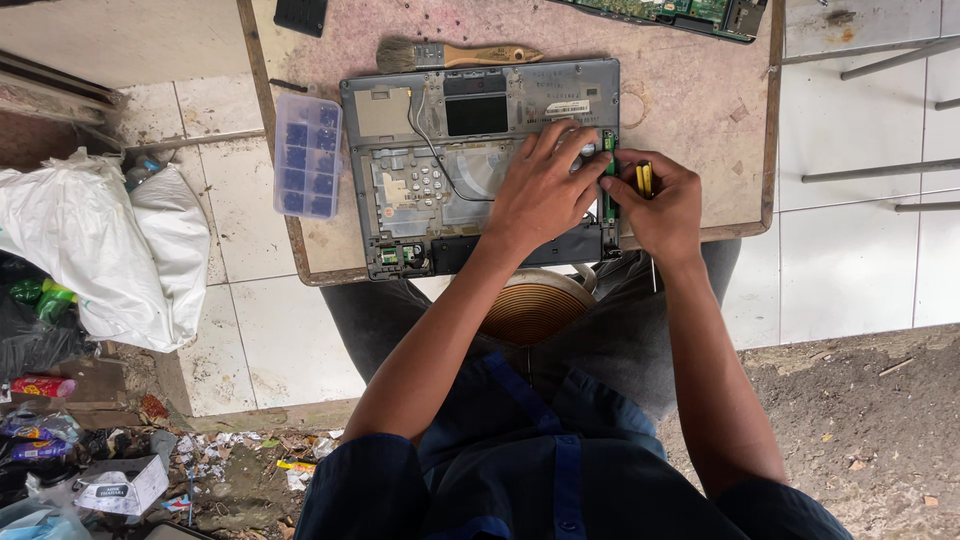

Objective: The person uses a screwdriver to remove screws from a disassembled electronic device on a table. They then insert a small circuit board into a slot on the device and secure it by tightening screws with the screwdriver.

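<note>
I'm seeing a grey plastic laptop chassis, flat and rectangular, lying open on a scuffed pinkish tabletop. My left hand is resting fingers-spread on its right half. My right hand is curling closed around a yellow-black screwdriver at the chassis's right edge.

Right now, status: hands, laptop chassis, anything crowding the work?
Left hand flat on the open laptop chassis. Right hand grips a yellow-handled screwdriver at its right edge. Paintbrush and blue parts box lie clear.
</note>
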